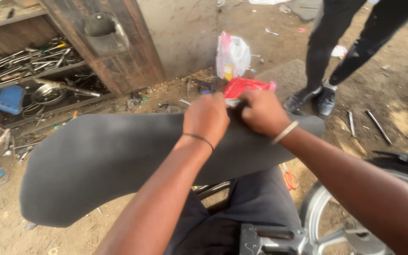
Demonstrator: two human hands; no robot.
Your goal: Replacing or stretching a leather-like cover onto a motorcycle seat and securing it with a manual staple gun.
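A person sits in an open-air workshop with a long grey seat cover (109,160) draped across the lap, both hands meeting at its far edge, at about twelve o'clock from the body. The left hand (207,118) is curled into a loose fist, fingers pressed down on the grey material, while the right hand (262,112) closes beside it, touching, and the two appear to pinch a small pale piece (233,102) between them at the rim; what that piece is cannot be told. The cover looks smooth and unwrinkled over most of its length, so the work seems confined to this one spot on the edge, with the rest of the rim untouched as far as can be seen. At five o'clock lies a metal staple gun (272,240) on the lap, and a spoked wheel (336,222) stands at four o'clock. The ground is bare packed dirt (393,85) strewn with scraps; a wooden shelf (34,66) crammed with tools sits at ten o'clock, a red packet (246,86) and white bag (232,55) at twelve, and a bystander's black shoes (312,100) at one.
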